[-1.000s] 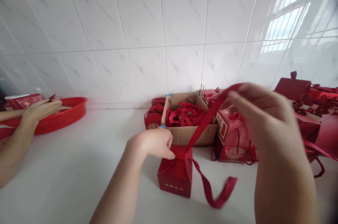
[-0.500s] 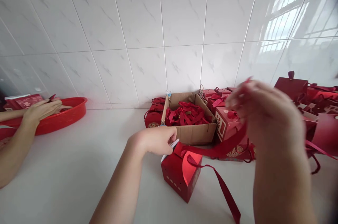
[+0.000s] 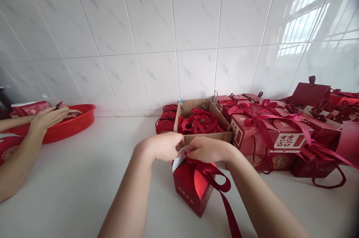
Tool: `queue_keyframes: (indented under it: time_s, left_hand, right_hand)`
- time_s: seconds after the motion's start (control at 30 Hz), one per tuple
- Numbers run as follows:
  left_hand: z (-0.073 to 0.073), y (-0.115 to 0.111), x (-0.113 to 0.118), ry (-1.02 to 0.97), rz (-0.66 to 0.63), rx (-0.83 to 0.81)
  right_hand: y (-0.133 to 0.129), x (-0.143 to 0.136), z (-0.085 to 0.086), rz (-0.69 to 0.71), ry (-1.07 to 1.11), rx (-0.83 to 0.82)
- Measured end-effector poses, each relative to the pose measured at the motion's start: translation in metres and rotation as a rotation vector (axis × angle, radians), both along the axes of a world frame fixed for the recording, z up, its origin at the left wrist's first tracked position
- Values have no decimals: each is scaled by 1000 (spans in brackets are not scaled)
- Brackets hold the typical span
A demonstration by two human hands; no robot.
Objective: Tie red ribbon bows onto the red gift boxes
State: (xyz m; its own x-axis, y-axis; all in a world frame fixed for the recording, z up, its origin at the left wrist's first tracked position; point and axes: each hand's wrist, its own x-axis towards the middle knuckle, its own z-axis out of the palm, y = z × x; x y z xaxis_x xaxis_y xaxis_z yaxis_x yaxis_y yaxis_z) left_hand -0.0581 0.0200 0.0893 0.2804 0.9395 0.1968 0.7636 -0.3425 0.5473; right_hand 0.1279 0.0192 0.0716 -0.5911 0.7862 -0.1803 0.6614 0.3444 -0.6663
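Observation:
A red gift box [image 3: 186, 189] stands on the white counter in front of me, its top flaps partly folded in and one pale inner flap edge showing. My left hand [image 3: 164, 146] is closed at the box's far left top edge, fingers curled by the flap. Close beside it, my right hand [image 3: 206, 150] pinches the dark red ribbon [image 3: 214, 176] at the top of the box. The ribbon loops out to the right, and one tail hangs down over the counter. Both sets of fingertips are partly hidden.
Behind the box, an open cardboard carton [image 3: 218, 111] holds red ribbons. Finished-looking red boxes with bows [image 3: 269, 129] are piled to the right, and small red boxes [image 3: 166, 118] stand left of the carton. At far left, another person's hands [image 3: 50, 118] are over a red basin [image 3: 84, 122].
My right hand has come down and left from above the boxes at right to the gift box's top, bringing the ribbon end. My left hand stays at the flap.

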Motion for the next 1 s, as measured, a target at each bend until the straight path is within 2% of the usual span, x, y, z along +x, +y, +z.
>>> queue_keyframes:
  time_s: [0.13, 0.27, 0.37, 0.7, 0.83, 0.93, 1.0]
  left_hand:
    - [2, 0, 3, 127, -44, -125]
    - [9, 0, 9, 345, -154, -358]
    - [14, 1, 10, 388, -205, -464]
    - [15, 3, 13, 416, -178, -461]
    - [25, -4, 8, 279, -139, -332]
    - [33, -11, 2, 27, -115, -189]
    - [38, -15, 0, -208, -106, -85]
  right_hand:
    - [3, -7, -6, -7, -22, 6]
    - [5, -9, -12, -40, -20, 29]
    - [4, -10, -11, -42, -23, 21]
    - [0, -7, -5, -31, -21, 71]
    - [-10, 8, 8, -134, -19, 168]
    - [-24, 28, 21, -267, -1, 259]
    - [-32, 40, 27, -299, -42, 287]
